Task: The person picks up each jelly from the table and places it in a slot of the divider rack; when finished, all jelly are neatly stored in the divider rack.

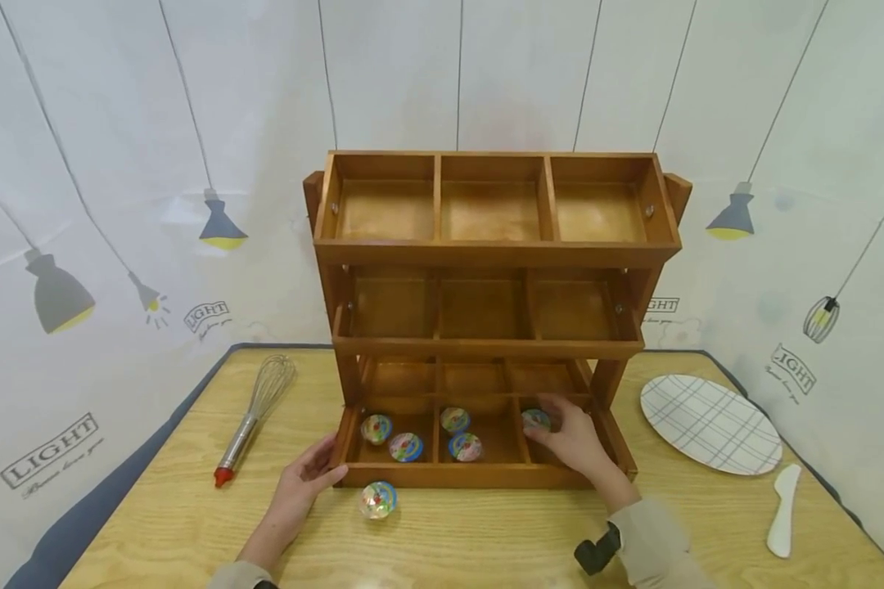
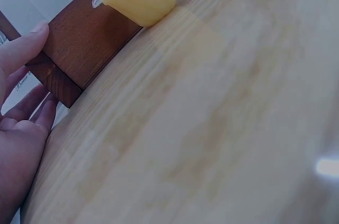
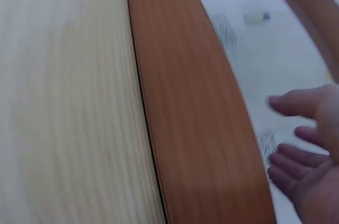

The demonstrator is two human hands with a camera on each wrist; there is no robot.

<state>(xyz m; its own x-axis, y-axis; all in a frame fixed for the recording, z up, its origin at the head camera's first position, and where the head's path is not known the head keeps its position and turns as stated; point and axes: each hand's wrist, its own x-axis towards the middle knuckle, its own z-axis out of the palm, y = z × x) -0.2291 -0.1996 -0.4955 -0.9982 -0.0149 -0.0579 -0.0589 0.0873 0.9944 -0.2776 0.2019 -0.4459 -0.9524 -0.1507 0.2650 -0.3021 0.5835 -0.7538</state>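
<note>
A brown wooden three-tier rack [image 1: 498,254] stands at the centre. My left hand [image 1: 299,491] holds its lower left front corner, thumb on the front board [image 2: 79,44] and fingers around the side. Just in front of that board, a yellow jelly cup [image 1: 378,500] with a foil lid rests on the table. My right hand [image 1: 578,438] is over the lower right compartment, fingers beside a jelly cup [image 1: 536,420] there. In the right wrist view, nothing shows between the loosely bent fingers. Two jelly cups [image 1: 406,447] lie in the lower left compartment, two more jelly cups [image 1: 466,447] in the middle one.
A whisk [image 1: 254,417] with a red-tipped handle lies left on the wooden table [image 1: 457,540]. On the right are a checked oval plate [image 1: 710,424] and a white plastic knife [image 1: 784,511]. Printed wall sheeting [image 1: 265,123] surrounds the table behind and at the sides.
</note>
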